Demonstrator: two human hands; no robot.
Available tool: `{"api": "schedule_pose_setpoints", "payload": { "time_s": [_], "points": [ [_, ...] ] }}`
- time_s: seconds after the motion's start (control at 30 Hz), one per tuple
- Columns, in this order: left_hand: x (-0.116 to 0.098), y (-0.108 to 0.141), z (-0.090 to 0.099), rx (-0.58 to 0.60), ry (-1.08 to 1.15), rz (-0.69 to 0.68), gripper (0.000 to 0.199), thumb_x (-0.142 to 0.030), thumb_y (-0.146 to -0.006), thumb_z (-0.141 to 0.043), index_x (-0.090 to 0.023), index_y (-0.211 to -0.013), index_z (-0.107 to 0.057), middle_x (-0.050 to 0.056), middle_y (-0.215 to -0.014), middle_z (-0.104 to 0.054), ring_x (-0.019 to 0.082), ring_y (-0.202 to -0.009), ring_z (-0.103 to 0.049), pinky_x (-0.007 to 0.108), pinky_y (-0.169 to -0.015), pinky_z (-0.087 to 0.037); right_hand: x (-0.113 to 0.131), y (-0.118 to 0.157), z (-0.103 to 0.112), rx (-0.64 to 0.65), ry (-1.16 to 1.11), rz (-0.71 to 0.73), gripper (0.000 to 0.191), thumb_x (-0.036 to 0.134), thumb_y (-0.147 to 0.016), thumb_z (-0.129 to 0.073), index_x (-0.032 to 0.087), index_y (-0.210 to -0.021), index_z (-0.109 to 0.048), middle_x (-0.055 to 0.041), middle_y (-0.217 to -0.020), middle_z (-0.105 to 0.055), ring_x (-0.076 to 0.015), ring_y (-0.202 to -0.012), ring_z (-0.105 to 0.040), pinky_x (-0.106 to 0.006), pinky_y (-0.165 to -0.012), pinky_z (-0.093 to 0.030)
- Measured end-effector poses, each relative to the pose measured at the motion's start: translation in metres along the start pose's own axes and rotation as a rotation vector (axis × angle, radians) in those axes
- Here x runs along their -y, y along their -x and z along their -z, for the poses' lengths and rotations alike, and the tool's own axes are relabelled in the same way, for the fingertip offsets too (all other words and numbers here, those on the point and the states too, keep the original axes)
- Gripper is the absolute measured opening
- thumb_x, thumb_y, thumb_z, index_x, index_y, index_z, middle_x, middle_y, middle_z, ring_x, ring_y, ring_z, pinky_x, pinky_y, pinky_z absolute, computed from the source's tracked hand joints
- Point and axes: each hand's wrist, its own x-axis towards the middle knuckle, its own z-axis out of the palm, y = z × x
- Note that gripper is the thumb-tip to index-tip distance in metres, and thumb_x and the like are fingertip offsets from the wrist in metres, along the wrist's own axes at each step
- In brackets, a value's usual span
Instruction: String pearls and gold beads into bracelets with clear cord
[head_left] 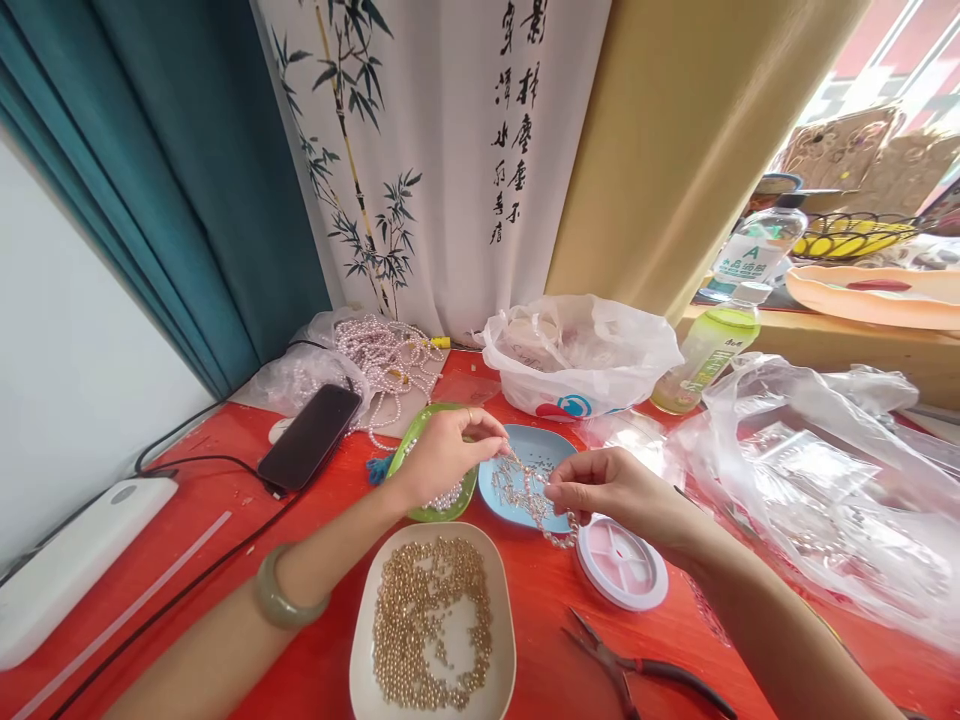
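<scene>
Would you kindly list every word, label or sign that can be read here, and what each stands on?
"A": on the clear bottle; the characters beneath are too blurred.
"穿": white curtain, left column.
"水": same column; the other brushed characters I cannot read surely.
Green bottle: label too small to read.
White plastic bag: printed mark, no readable words.

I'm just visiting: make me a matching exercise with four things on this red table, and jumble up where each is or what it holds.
1. Beaded strand
2. Cream tray
3. Pliers
4. Phone

A. Black, left of the green tray
B. Right of the cream tray
C. Between the left hand and the right hand
D. Holds gold-coloured beads

Pairs: 1-C, 2-D, 3-B, 4-A
</scene>
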Motion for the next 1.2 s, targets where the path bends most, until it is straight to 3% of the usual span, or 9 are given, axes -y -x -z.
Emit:
{"api": "schedule_pose_setpoints", "payload": {
  "time_s": [0.13,0.27,0.4,0.53,0.7,0.87,1.2],
  "points": [
    [-0.001,0.0,-0.003,-0.013,0.355,0.133,0.014,-0.02,-0.066,-0.064,-0.011,-0.077,-0.062,0.006,-0.074,-0.067,0.014,-0.072,-0.062,0.026,-0.069,-0.048,-0.001,-0.002,-0.003,0.011,-0.001,0.017,0.018,0.032,-0.068,-0.065,0.015,-0.061,-0.062,0.0019,-0.054,-0.056,-0.0087,-0.05,-0.048,-0.022,-0.05,-0.038],
    [-0.005,0.004,-0.007,0.02,0.573,0.169,0.013,-0.018,-0.068,-0.064,-0.011,-0.079,-0.065,0.005,-0.08,-0.068,0.011,-0.075,-0.061,0.024,-0.075,-0.047,-0.002,-0.002,-0.006,0.0,0.026,0.036,0.017,0.03,-0.071,-0.062,0.015,-0.061,-0.062,0.0025,-0.054,-0.056,-0.0081,-0.05,-0.047,-0.022,-0.05,-0.038],
    [-0.008,0.007,-0.009,0.028,0.68,0.213,0.013,-0.016,-0.065,-0.068,-0.012,-0.076,-0.066,0.003,-0.075,-0.067,0.009,-0.07,-0.062,0.022,-0.071,-0.047,-0.003,-0.004,-0.007,-0.041,0.049,0.088,0.016,0.029,-0.074,-0.058,0.015,-0.07,-0.065,0.0002,-0.061,-0.061,-0.0105,-0.055,-0.053,-0.024,-0.055,-0.043],
    [-0.011,0.008,-0.01,0.04,0.65,0.192,0.016,-0.017,-0.065,-0.069,-0.011,-0.079,-0.064,0.003,-0.075,-0.067,0.008,-0.059,-0.061,0.022,-0.064,-0.048,-0.004,-0.004,-0.007,-0.176,-0.033,0.202,0.013,0.028,-0.074,-0.058,0.016,-0.078,-0.062,-0.002,-0.072,-0.064,-0.0127,-0.065,-0.059,-0.026,-0.061,-0.047],
    [-0.015,0.012,-0.013,0.014,0.524,0.126,0.018,-0.018,-0.066,-0.068,-0.012,-0.081,-0.061,0.004,-0.072,-0.067,0.011,-0.062,-0.061,0.024,-0.061,-0.049,0.0,-0.001,-0.015,-0.201,-0.229,0.309,0.013,0.025,-0.072,-0.063,0.018,-0.078,-0.055,0.0009,-0.067,-0.062,-0.0099,-0.061,-0.06,-0.022,-0.057,-0.048],
    [-0.017,0.016,-0.015,-0.023,0.387,0.031,0.013,-0.017,-0.068,-0.064,-0.014,-0.08,-0.06,0.003,-0.074,-0.067,0.013,-0.071,-0.062,0.023,-0.063,-0.049,0.009,0.004,-0.022,-0.199,-0.283,0.273,0.013,0.025,-0.068,-0.067,0.017,-0.069,-0.056,0.0017,-0.063,-0.061,-0.0086,-0.058,-0.059,-0.02,-0.055,-0.048],
    [-0.022,0.024,-0.019,-0.066,0.19,-0.043,0.012,-0.02,-0.072,-0.061,-0.015,-0.082,-0.061,0.002,-0.077,-0.066,0.013,-0.071,-0.062,0.023,-0.067,-0.051,0.008,0.006,-0.025,-0.221,-0.229,0.257,0.011,0.025,-0.068,-0.065,0.018,-0.066,-0.058,0.0018,-0.061,-0.061,-0.0098,-0.058,-0.06,-0.021,-0.056,-0.049]
  ]
}}
